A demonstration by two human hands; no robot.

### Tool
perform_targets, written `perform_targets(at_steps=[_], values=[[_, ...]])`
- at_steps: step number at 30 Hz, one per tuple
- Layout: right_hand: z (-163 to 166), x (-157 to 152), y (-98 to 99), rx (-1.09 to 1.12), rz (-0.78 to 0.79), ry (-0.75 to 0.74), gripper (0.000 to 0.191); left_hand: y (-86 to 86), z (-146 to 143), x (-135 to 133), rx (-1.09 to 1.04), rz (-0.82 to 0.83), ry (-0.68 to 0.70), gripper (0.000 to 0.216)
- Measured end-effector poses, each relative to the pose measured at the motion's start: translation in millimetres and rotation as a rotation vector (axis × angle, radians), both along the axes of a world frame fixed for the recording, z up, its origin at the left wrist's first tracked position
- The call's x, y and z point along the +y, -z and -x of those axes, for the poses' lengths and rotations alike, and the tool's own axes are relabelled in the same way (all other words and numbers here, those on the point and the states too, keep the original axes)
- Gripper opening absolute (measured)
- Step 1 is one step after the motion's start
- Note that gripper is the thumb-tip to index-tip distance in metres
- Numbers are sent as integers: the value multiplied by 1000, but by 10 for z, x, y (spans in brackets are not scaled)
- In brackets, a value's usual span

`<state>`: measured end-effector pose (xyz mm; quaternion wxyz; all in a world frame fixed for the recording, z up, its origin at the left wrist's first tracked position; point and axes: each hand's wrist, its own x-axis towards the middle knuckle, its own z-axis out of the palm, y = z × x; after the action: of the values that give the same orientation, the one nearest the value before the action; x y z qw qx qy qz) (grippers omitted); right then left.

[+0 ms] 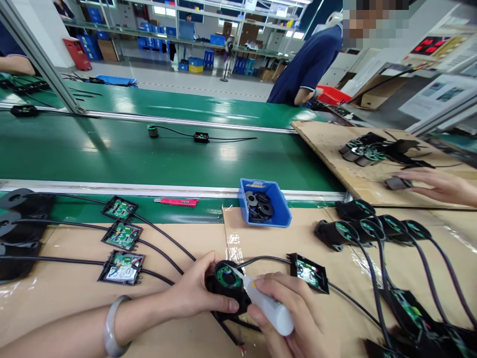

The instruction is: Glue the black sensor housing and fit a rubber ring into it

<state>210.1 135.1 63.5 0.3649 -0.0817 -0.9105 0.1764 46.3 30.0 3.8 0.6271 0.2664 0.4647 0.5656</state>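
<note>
Gripping the round black housing [228,286] in my left hand [194,293], I kept it tilted up off the cardboard mat [67,293] so its green board faced me. My right hand [294,318] was closed around a white glue bottle [266,306], its nozzle angled onto that green face, apparently so the bead could land where I could see it. A cable ran from the housing to an open circuit box [308,272] lying just beside it. Three more circuit boxes [122,236] lay in a row to my left, and a blue bin [264,203] of black rings sat near the green conveyor [149,159], within easy reach. A co-worker's hand [439,185] rested on a neighbouring board.
</note>
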Motion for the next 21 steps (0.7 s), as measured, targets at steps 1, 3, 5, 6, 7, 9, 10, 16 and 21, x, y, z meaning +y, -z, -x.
perform_targets(at_steps=[1,3,5,6,7,9,10,16,21], values=[[-3,-6,-2,2,2,3,14,5,-1,1,1,2,2,54],[-12,-13,-5,2,13,1,14,17,-1,3,0,0,3,55],[-25,-9,-7,13,40,0,15,28,3,3,3,1,4,54],[-33,-2,-7,22,54,-2,15,33,6,3,6,6,3,54],[-40,8,-7,29,67,-4,14,37,10,1,14,14,2,55],[-46,35,-3,56,95,-5,13,46,16,-4,43,27,0,57],[-43,48,1,92,109,1,13,50,14,-8,58,28,0,58],[22,122,103,618,388,112,17,121,-46,-22,170,-68,-47,54],[-29,581,271,847,812,196,24,205,156,48,695,-160,-212,47]])
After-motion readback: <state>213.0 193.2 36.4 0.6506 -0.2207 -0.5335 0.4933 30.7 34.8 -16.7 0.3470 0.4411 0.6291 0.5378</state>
